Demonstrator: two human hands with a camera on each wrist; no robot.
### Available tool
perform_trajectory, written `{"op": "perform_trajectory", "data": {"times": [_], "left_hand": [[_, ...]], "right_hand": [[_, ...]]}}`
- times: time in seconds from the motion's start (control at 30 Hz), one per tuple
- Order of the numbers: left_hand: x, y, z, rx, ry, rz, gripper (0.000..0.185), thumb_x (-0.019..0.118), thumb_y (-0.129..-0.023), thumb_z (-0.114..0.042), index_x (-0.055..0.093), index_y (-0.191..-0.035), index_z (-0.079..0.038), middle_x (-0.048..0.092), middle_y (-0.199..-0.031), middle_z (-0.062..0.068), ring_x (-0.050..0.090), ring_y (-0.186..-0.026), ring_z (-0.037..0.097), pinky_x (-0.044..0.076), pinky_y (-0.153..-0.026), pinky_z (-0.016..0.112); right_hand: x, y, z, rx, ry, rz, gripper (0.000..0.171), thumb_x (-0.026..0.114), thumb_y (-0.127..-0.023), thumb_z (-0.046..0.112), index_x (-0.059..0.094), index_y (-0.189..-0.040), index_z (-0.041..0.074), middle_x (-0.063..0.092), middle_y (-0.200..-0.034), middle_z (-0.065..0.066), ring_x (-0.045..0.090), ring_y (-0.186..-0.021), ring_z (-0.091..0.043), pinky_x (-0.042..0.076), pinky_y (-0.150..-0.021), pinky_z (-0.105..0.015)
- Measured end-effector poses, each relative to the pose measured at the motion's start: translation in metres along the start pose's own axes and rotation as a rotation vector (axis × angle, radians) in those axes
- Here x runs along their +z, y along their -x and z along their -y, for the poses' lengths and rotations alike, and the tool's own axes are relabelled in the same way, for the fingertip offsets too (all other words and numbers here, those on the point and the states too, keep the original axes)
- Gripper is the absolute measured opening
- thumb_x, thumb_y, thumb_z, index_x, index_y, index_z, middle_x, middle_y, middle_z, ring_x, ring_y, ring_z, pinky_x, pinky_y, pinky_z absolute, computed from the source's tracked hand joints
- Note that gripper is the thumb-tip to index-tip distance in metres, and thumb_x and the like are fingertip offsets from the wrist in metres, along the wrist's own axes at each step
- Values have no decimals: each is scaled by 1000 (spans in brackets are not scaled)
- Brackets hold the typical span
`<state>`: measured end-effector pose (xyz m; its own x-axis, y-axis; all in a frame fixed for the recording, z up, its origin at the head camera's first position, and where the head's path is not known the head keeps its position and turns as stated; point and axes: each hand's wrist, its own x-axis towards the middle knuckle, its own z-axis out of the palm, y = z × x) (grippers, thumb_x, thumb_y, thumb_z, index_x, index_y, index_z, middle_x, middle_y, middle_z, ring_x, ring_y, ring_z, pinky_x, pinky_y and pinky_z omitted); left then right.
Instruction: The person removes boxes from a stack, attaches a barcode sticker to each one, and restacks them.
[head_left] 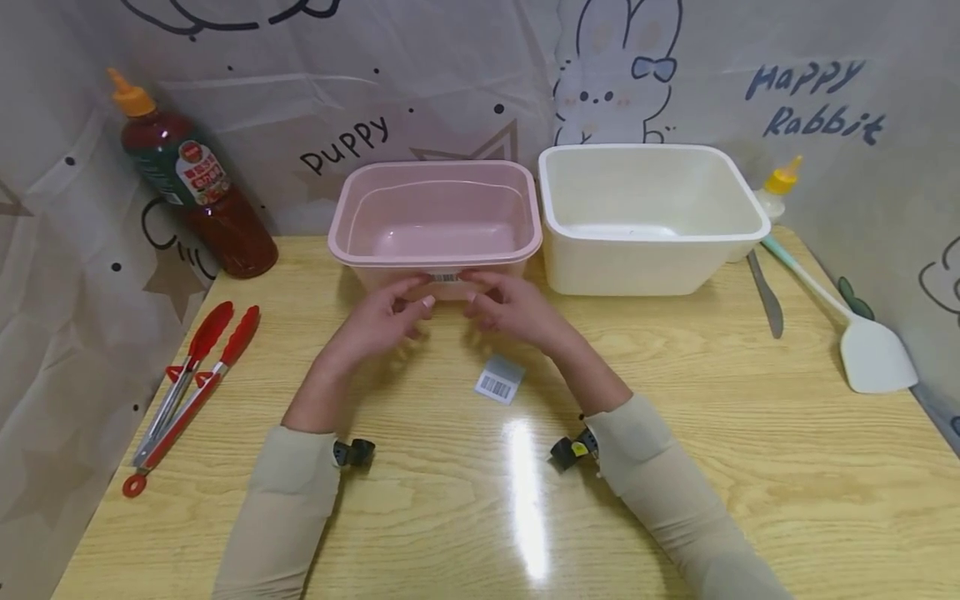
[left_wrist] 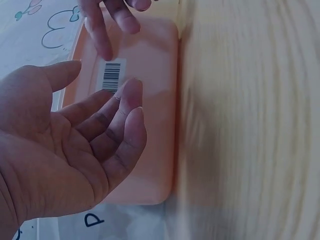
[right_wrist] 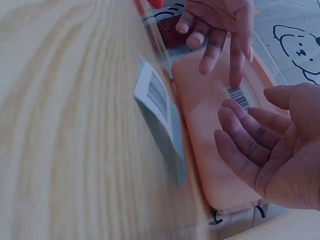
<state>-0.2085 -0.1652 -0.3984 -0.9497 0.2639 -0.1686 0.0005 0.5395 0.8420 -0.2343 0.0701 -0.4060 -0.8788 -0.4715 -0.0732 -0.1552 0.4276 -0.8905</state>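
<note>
A pink plastic tub stands at the back of the wooden table, with a barcode sticker on its near wall. Both hands hover just in front of that wall. My left hand has relaxed, slightly bent fingers near the barcode sticker and holds nothing. My right hand is also loose, its fingertips close to the barcode sticker. A peeled barcode label lies flat on the table below the hands; the label shows large in the right wrist view.
A white tub stands right of the pink one. Red tongs lie at the left, a dark sauce bottle behind them. A knife, a white spatula and a small squeeze bottle are at the right.
</note>
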Motion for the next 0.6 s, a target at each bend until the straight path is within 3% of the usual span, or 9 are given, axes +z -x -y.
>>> {"op": "perform_trajectory", "data": {"times": [0.37, 0.6], "left_hand": [[7, -3, 0, 10, 37, 65, 60, 53, -106, -35, 31, -160, -22, 66, -128, 18, 71, -102, 36, 59, -83, 46], [0, 1, -2, 8, 48, 38, 57, 52, -106, -36, 35, -159, -20, 66, -127, 20, 70, -99, 40, 58, -82, 50]], "right_hand": [[12, -9, -2, -37, -58, 88, 50, 54, -105, 24, 44, -155, 22, 73, -112, -18, 72, -90, -35, 61, -80, -48], [0, -8, -2, -14, -37, 74, 45, 51, -106, 19, 48, -152, 18, 72, -113, -20, 70, -89, -31, 60, -80, -42]]}}
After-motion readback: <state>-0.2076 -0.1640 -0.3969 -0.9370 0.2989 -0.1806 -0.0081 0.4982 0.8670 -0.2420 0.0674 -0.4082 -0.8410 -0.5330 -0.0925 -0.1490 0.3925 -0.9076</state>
